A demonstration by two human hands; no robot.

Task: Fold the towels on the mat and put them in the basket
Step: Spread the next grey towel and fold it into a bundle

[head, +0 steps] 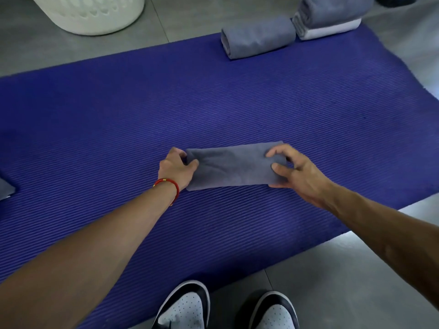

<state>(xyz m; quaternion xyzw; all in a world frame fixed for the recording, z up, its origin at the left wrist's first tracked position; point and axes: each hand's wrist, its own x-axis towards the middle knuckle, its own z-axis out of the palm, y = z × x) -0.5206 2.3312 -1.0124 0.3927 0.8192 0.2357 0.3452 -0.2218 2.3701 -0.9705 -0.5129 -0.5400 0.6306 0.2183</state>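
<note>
Here, beyond two sneakers (pixel 223 309) at the blue mat's (pixel 95 119) near edge, the left hand (pixel 177 168) and right hand (pixel 294 170) each close their grip on an end of a folded grey towel (pixel 231 166) mid-mat; past it lie rolled towels (pixel 257 36), then the white basket (pixel 90 14).

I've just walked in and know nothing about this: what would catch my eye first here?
Two bare hands, the left hand and the right hand, grip the ends of a folded grey towel in the middle of a big purple mat. Beyond it, more folded towels lie at the mat's far edge, and a white basket stands on the floor at far left.
</note>
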